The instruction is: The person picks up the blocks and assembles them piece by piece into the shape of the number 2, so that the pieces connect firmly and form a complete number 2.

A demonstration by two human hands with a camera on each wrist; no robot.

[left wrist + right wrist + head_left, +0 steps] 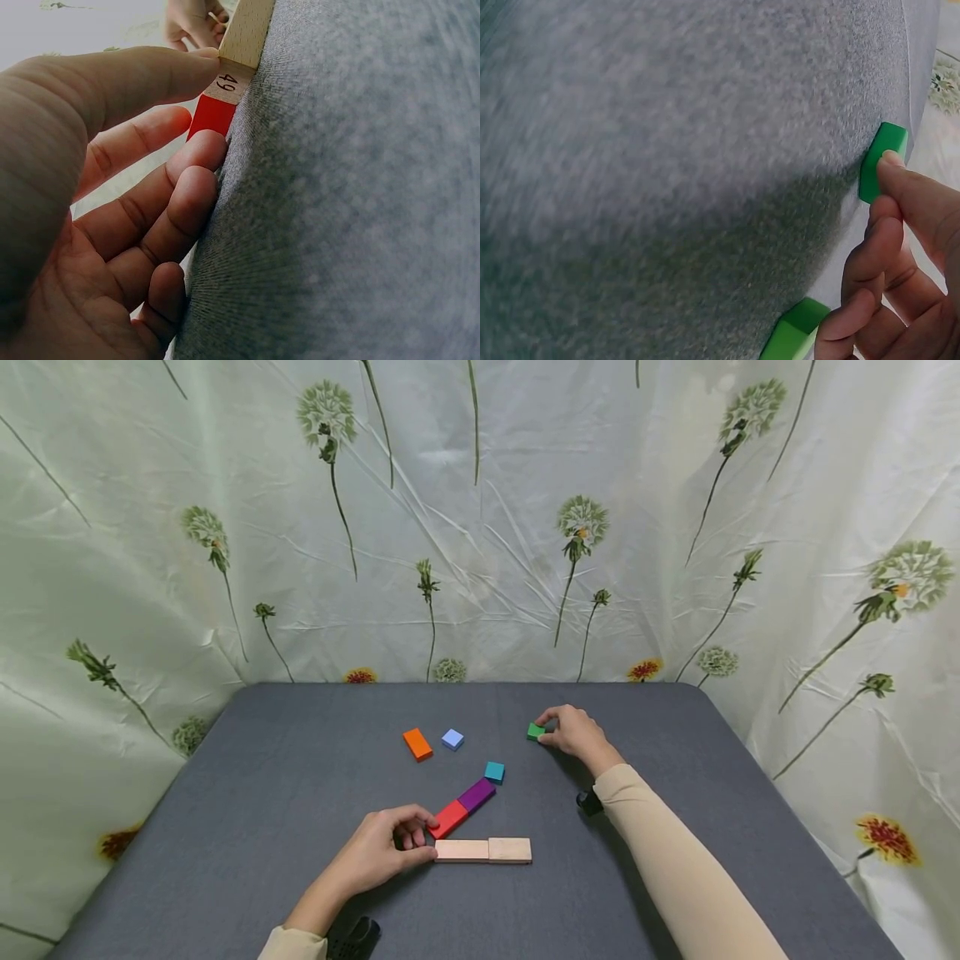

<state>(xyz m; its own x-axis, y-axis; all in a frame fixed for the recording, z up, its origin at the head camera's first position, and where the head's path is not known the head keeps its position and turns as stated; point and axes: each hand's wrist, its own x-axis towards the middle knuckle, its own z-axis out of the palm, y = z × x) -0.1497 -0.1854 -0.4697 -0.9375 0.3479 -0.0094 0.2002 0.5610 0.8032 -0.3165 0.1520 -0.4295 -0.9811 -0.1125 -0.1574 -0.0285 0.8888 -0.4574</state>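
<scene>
At the back right of the table, my right hand pinches a green block between thumb and index finger. Below the curled fingers in the right wrist view lies a lighter green block, hidden in the head view. My left hand holds the near end of two rows, thumb at a plain wooden block and index finger at a red block. Its other fingers are curled. Printed digits mark the wooden block's end. A purple block continues the red one diagonally, followed by a teal block.
A second plain wooden block extends the straight row rightward. Farther back lie an orange block and a light blue block. Behind the grey table hangs a floral curtain.
</scene>
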